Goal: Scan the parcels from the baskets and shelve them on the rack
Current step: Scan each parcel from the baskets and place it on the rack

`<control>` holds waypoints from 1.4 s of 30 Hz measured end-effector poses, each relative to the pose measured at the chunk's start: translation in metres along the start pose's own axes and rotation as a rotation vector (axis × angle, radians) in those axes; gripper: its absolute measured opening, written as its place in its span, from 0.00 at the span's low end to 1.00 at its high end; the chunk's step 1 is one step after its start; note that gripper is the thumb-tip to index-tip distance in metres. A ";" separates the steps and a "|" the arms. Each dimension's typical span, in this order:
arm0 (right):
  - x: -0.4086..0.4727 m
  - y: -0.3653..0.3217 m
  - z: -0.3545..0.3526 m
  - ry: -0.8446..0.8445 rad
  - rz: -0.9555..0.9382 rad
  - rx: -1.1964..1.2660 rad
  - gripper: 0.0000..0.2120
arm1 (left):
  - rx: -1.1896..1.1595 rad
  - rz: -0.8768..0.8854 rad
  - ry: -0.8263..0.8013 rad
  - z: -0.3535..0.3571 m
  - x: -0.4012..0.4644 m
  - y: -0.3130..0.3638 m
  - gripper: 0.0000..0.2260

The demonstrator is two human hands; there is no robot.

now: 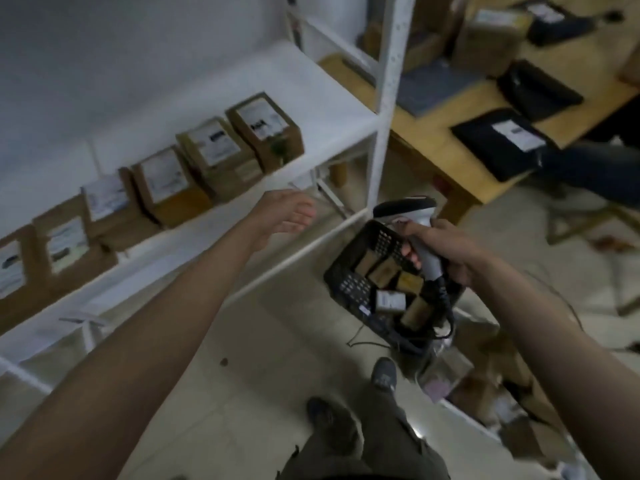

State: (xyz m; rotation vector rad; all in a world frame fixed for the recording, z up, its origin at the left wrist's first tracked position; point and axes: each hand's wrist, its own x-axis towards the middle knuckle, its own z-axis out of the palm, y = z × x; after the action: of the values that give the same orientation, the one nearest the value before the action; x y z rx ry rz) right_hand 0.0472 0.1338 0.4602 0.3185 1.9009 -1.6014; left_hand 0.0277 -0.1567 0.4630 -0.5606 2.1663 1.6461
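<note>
Several brown cardboard parcels point(214, 157) with white labels stand in a row on the white rack shelf point(322, 109). My left hand point(287, 214) hovers empty just in front of the shelf edge, fingers relaxed, below the rightmost parcel point(265, 131). My right hand point(446, 252) grips the handle of a grey barcode scanner point(412, 216), its cable hanging down. Under the scanner a black plastic basket point(356, 287) sits on the floor with several small brown parcels point(384, 271) inside.
A wooden table point(450, 161) at the right carries black mailer bags point(502, 140) and cardboard boxes point(491, 39). The rack's white upright post point(388, 98) stands between shelf and table. More boxes lie on the floor at lower right point(502, 386). My shoes point(384, 374) stand on the tiled floor.
</note>
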 end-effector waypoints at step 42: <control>0.330 0.555 -0.027 0.432 0.343 0.627 0.07 | 1.011 -0.040 -0.472 0.430 0.439 -0.494 0.36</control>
State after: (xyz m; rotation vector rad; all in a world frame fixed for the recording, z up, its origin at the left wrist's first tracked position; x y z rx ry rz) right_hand 0.0904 0.2215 -0.1789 1.2663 1.4528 -1.9491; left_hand -0.0734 0.0977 -0.2765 0.0851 2.2087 0.4180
